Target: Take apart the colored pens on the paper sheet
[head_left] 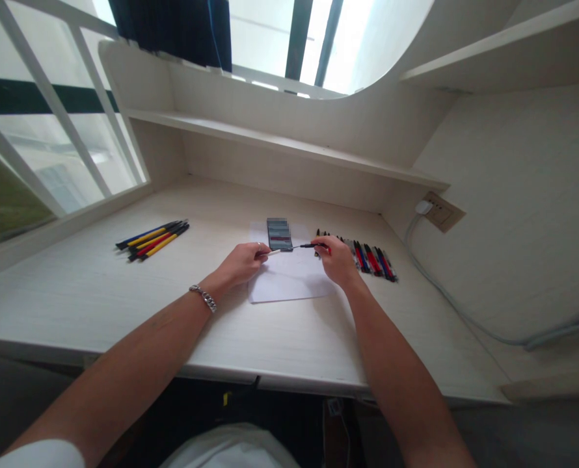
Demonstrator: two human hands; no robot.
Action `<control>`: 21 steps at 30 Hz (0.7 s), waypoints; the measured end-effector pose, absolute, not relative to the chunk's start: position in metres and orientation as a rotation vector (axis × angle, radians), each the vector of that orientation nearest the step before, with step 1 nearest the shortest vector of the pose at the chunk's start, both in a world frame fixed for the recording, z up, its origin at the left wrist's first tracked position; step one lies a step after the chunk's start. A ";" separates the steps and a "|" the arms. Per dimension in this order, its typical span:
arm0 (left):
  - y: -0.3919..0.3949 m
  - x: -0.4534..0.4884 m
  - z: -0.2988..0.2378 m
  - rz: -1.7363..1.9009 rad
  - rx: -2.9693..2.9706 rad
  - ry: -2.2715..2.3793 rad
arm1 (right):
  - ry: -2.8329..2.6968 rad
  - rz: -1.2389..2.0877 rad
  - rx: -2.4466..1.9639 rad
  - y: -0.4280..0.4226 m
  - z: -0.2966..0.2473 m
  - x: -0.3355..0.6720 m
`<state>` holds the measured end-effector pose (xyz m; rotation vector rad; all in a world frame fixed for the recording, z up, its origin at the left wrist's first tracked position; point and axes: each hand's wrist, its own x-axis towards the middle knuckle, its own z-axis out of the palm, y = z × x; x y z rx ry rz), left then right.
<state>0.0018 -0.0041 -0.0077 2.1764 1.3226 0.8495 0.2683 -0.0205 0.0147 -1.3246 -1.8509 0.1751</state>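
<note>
Pen (294,247) in two hands (243,263) (336,260)

A white wood-grain desktop (79,305) is spread with a plain white paper sheet (289,283), on whose far edge a flat dark rectangular phone (279,234), its face blurred, is laid. To the left, a bundle of yellow, red and black pens (153,240) is placed well apart; to the right, a row of black, red and blue pens (367,259) is lined up just beside the sheet.
</note>
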 end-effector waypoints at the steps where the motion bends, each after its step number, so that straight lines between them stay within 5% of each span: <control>1: -0.004 0.002 -0.008 0.844 2.182 1.325 | -1.851 0.177 -1.329 -0.021 0.015 0.268; 21: -0.007 0.006 -0.007 0.830 2.204 1.192 | -1.969 0.318 -1.203 -0.028 0.009 0.249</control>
